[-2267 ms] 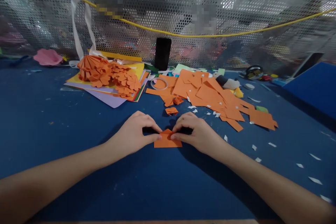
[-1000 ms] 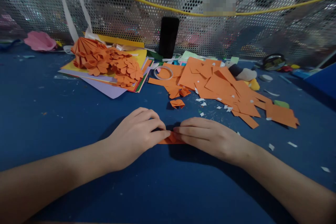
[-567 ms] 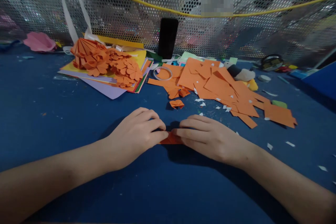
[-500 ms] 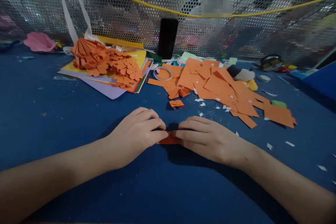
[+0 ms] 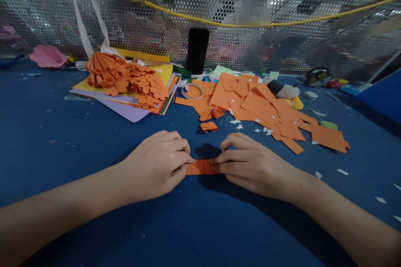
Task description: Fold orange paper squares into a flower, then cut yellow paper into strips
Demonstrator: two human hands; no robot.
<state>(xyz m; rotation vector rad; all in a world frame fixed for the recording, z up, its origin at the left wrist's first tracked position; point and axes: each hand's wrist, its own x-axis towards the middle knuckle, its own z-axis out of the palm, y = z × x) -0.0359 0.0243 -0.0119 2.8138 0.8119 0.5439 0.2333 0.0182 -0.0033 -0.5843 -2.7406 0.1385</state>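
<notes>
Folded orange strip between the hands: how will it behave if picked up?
The strip is probably very light: it looks like paper. Likely stiffer than unfolded paper, since crease lines show across it. Its folds may spring open if the left hand and right hand, touching its ends, let go.

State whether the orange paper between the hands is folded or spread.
Folded: the orange paper forms a narrow strip, with slanting fold lines visible across it.

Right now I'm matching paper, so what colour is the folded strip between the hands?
Orange: the folded strip shows best in the head view.
</notes>
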